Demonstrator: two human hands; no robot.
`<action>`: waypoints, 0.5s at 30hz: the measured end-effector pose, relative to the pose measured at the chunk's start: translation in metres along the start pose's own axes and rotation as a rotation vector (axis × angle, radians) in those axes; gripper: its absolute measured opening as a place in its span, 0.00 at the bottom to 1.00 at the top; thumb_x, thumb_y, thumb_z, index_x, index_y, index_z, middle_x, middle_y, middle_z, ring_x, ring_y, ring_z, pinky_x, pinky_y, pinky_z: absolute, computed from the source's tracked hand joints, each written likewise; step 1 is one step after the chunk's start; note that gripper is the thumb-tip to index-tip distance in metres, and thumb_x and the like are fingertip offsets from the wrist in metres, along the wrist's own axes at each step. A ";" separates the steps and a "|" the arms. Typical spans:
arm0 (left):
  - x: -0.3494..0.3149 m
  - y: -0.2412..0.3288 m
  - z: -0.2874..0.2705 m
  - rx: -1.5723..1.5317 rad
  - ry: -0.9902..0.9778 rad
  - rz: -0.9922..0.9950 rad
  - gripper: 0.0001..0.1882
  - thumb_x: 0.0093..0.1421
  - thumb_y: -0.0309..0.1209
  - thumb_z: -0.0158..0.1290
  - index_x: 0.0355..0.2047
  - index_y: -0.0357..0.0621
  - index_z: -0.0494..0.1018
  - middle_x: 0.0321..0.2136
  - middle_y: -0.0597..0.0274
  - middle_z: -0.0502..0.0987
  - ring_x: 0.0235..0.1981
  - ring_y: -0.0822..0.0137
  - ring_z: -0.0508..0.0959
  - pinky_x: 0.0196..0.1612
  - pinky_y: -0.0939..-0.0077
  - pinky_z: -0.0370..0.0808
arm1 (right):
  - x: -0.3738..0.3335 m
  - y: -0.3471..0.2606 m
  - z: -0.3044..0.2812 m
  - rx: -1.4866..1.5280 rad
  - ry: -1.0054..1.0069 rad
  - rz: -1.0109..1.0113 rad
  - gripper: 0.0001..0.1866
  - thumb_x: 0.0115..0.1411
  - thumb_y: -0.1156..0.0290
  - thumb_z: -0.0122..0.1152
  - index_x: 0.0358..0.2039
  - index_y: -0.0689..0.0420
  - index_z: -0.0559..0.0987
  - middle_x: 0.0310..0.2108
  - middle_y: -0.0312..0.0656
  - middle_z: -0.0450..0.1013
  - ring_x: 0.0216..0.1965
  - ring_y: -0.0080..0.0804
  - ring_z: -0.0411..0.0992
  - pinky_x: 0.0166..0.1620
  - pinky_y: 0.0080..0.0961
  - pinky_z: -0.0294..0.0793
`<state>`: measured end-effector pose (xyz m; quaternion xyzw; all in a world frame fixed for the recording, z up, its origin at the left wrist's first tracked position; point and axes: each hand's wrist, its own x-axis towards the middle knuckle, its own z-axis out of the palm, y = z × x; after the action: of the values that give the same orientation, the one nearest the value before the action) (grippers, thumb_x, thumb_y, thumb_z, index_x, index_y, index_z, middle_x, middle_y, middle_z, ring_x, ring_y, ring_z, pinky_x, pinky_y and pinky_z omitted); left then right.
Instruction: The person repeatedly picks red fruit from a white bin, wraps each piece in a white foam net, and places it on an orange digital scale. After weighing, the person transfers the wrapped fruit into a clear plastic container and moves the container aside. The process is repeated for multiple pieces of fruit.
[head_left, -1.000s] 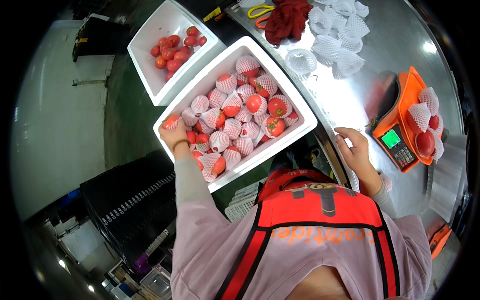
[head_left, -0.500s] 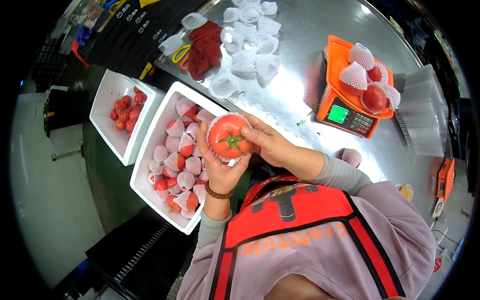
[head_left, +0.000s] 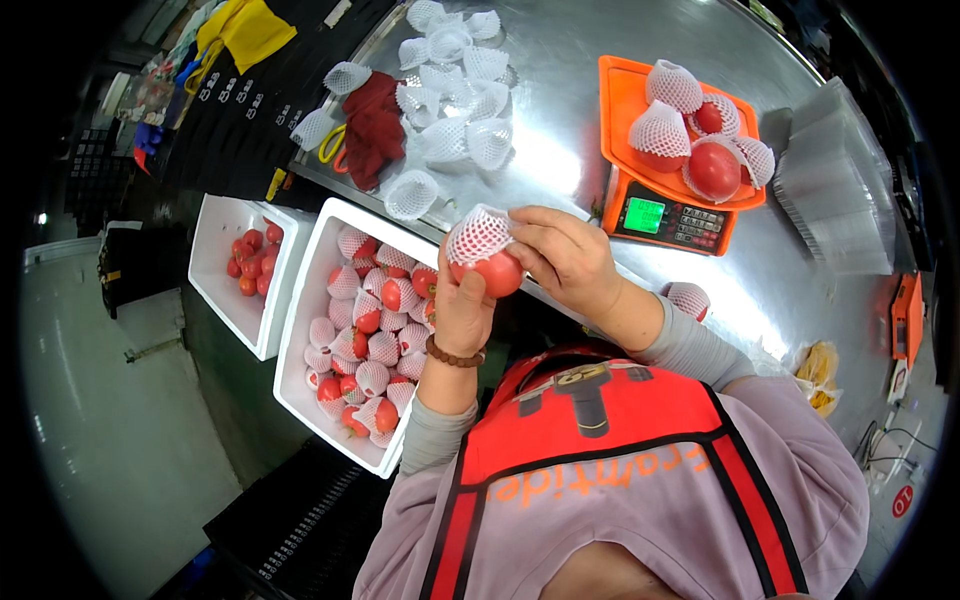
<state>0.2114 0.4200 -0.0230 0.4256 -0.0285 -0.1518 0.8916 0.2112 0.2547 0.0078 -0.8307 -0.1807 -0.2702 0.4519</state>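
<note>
In front of my chest, my left hand [head_left: 463,318] is closed around a red tomato [head_left: 500,275] from below. A white foam net sleeve [head_left: 478,235] covers the tomato's upper side, leaving bare red skin toward me. The fingers of my right hand [head_left: 572,265] pinch the sleeve's right edge. Just below and left of the tomato is a white foam box [head_left: 290,345] filled with tomatoes, many in the same netting. Loose empty net sleeves [head_left: 445,140] lie in a cluster on the metal table beyond my hands.
An orange scale [head_left: 616,95] bearing several netted tomatoes stands at right, beside stacked clear plastic trays [head_left: 835,190]. A netted tomato [head_left: 688,298] sits near my right forearm. Leftward are a dark red cloth [head_left: 375,130], yellow-handled scissors [head_left: 331,143] and a second foam box [head_left: 205,240] of tomatoes.
The tomato has turned over: its green stem faced up before, and now its netted side does. My right hand has shifted from the stem side to the sleeve's edge.
</note>
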 end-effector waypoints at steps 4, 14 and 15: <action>0.000 -0.014 -0.004 -0.068 0.055 -0.216 0.32 0.61 0.60 0.37 0.48 0.45 0.66 0.41 0.58 0.73 0.38 0.62 0.75 0.35 0.68 0.73 | 0.013 -0.012 -0.023 -0.118 -0.057 -0.047 0.10 0.47 0.75 0.65 0.31 0.61 0.77 0.32 0.43 0.74 0.31 0.41 0.73 0.36 0.30 0.73; 0.000 -0.020 -0.028 -0.694 -0.299 -0.379 0.31 0.49 0.52 0.53 0.48 0.47 0.66 0.45 0.59 0.72 0.42 0.58 0.73 0.37 0.62 0.74 | 0.001 0.040 -0.035 1.394 -0.051 1.081 0.13 0.65 0.62 0.44 0.41 0.57 0.73 0.37 0.38 0.75 0.39 0.30 0.74 0.45 0.30 0.74; -0.004 -0.028 -0.042 -0.580 -0.250 -0.322 0.31 0.48 0.52 0.55 0.49 0.47 0.65 0.45 0.61 0.72 0.45 0.59 0.72 0.41 0.59 0.72 | 0.001 0.036 -0.032 1.452 -0.029 1.140 0.14 0.65 0.62 0.44 0.41 0.57 0.73 0.38 0.39 0.75 0.40 0.30 0.74 0.45 0.31 0.74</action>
<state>0.2082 0.4360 -0.0703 0.1320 -0.0256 -0.3431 0.9296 0.2226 0.2089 -0.0007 -0.3104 0.1249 0.1832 0.9244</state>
